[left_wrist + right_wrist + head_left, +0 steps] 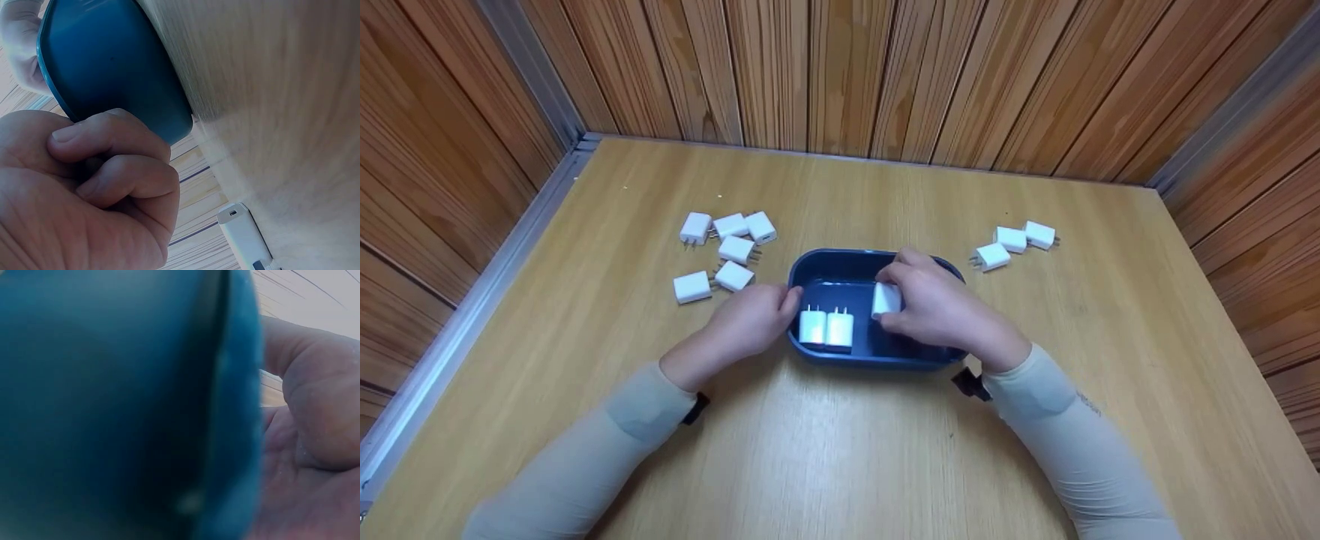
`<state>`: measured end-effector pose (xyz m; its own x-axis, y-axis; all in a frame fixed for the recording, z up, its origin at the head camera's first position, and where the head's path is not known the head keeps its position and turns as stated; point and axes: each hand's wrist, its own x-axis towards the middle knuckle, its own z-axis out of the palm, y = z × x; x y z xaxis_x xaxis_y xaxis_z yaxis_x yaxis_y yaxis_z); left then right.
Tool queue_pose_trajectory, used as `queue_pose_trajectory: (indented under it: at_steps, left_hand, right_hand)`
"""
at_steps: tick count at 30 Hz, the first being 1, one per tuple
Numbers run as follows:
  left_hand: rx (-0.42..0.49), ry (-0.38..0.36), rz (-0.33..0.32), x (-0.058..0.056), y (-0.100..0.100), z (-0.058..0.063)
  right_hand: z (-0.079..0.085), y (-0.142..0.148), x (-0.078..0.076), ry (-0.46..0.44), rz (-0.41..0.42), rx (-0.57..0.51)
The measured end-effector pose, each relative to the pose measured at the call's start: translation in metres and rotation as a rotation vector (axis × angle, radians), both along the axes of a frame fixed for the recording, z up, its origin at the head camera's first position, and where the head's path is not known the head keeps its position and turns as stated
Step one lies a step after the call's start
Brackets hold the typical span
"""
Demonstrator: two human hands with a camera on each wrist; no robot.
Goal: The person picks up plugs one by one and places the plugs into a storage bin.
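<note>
Blue box (877, 363) on counter (840, 457): two USB chargers (813, 328) inside, third charger (887, 300) pinched by right hand (934, 304). Left hand (742, 322): gripping rim (847, 250). Outside: six chargers (736, 250) left, three chargers (1010, 239) right. Head view alone shows third charger; box wall (112, 410) blocks right-wrist view.

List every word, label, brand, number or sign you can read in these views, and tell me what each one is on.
Legible text: none in any view.
Right sleeve: a small grey mark near the cuff, possibly lettering, too small and blurred to read.
Plugs: no print that I can make out.
Tray: no lettering visible on the parts that show.
</note>
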<state>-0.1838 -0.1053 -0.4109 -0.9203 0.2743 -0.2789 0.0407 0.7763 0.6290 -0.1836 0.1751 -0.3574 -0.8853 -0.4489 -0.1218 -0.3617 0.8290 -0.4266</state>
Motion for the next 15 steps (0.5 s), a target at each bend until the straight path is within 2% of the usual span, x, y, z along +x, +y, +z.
queue_pose_trajectory:
  at_steps: [15]
  left_hand:
    - [-0.002, 0.003, -0.010, 0.000, -0.001, -0.002]
  right_hand:
    - [-0.014, -0.008, 0.000, 0.035, 0.064, 0.048]
